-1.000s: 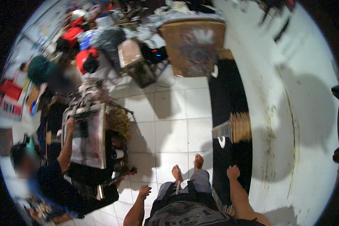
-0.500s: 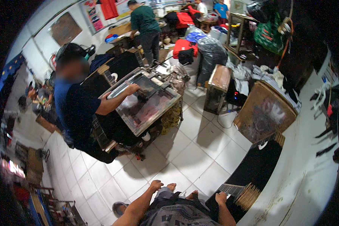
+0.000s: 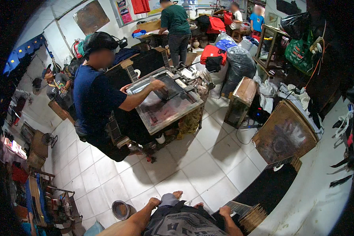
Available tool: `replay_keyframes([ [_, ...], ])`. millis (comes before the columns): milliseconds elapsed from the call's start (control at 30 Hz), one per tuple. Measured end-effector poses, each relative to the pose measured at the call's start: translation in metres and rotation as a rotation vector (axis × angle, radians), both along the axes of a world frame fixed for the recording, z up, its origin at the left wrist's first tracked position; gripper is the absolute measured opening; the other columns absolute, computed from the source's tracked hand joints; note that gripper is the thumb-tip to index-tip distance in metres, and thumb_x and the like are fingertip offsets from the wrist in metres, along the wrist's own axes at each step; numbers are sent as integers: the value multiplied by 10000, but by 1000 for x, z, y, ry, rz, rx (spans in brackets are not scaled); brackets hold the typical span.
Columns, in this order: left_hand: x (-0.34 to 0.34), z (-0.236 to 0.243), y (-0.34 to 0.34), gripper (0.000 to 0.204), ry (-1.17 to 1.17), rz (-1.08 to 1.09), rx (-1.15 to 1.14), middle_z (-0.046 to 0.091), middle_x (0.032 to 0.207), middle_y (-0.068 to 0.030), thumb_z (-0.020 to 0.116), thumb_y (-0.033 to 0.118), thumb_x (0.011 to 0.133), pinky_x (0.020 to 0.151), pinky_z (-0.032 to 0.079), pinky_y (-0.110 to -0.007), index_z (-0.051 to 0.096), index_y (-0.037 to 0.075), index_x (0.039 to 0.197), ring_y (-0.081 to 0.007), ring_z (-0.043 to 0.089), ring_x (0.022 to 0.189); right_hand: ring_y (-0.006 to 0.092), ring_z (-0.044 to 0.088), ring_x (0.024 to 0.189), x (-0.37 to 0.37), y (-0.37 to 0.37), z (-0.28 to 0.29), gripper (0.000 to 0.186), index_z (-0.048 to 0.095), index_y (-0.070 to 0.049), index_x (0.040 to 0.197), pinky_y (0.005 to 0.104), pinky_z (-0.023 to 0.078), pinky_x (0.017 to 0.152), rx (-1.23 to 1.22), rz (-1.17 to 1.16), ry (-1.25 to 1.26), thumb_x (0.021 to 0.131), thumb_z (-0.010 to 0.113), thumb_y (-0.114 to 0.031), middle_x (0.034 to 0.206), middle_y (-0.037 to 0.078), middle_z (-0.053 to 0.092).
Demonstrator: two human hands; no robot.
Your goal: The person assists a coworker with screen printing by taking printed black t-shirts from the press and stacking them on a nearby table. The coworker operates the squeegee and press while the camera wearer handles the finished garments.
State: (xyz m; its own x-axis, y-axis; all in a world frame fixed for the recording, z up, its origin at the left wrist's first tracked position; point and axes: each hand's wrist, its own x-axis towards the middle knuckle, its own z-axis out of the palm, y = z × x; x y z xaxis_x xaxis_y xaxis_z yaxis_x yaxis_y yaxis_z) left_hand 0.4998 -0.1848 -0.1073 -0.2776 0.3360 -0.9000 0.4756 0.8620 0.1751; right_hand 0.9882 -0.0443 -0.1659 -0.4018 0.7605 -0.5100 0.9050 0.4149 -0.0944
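My left hand (image 3: 154, 202) is curled closed beside my grey shorts (image 3: 169, 200), and nothing shows in it. On the other side, my right hand (image 3: 225, 211) is also curled, close to the end of a dark panel (image 3: 238, 208) on a stack of thin boards (image 3: 253, 217). Whether it touches the panel or holds anything is hidden. Black cloth (image 3: 269, 185) stretches over the boards on my right. Ahead on the left, a person in a navy shirt (image 3: 96, 84) leans over a wood-framed printing screen (image 3: 161, 104), one hand (image 3: 157, 84) on a dark squeegee (image 3: 162, 93).
A round bucket (image 3: 121, 210) stands on the tiled floor (image 3: 185, 165) left of me. Ahead right are a wooden box (image 3: 242, 100), a stained board (image 3: 286, 133) and stuffed bags (image 3: 240, 65). A white wall (image 3: 326, 169) runs along my right. Other people work at the back.
The view has shifted, so the surroundings sit further right and more of the bucket shows. Both my hands appear lower and further left. The person at the screen keeps a hand on the squeegee.
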Motion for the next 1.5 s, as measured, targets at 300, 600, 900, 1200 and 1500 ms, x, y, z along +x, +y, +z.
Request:
replay_keyframes([
  [300, 5, 26, 48, 143, -213, 498, 192, 596, 829, -75, 525, 158, 784, 550, 443, -330, 579, 73, 886, -210, 586, 702, 328, 580, 785, 3, -23, -29, 253, 637, -67, 795, 399, 457, 672, -27, -387, 383, 702, 477, -240, 832, 176, 611],
  [600, 9, 63, 75, 399, -270, 476, 146, 592, 882, -90, 583, 131, 745, 552, 413, -315, 478, 59, 1123, -196, 588, 699, 331, 594, 712, 16, -59, 18, 247, 638, -10, 727, 407, 475, 652, -208, -670, 207, 658, 562, -235, 749, 193, 604],
  [900, 15, 39, 79, 411, -273, 454, 158, 605, 908, -83, 538, 109, 778, 561, 431, -310, 444, 40, 1173, -187, 585, 707, 329, 594, 714, 10, -76, -5, 280, 616, -21, 659, 419, 475, 645, -103, -670, 236, 657, 569, -298, 719, 195, 590],
  [1200, 0, 24, 63, 367, -199, 218, 289, 592, 1019, -62, 482, 50, 796, 624, 486, -266, 476, 28, 1163, -166, 598, 779, 271, 572, 556, 0, -12, -37, 196, 618, -17, 631, 361, 441, 544, -177, -771, 290, 667, 553, -198, 611, 133, 595],
  [1500, -165, 93, 76, 385, -267, 1075, 701, 568, 992, -101, 434, 167, 825, 708, 445, -353, 415, 52, 1193, -227, 572, 829, 304, 585, 811, -158, 78, 14, 253, 640, -31, 738, 389, 461, 731, -254, -259, 318, 701, 503, -240, 837, 158, 616],
])
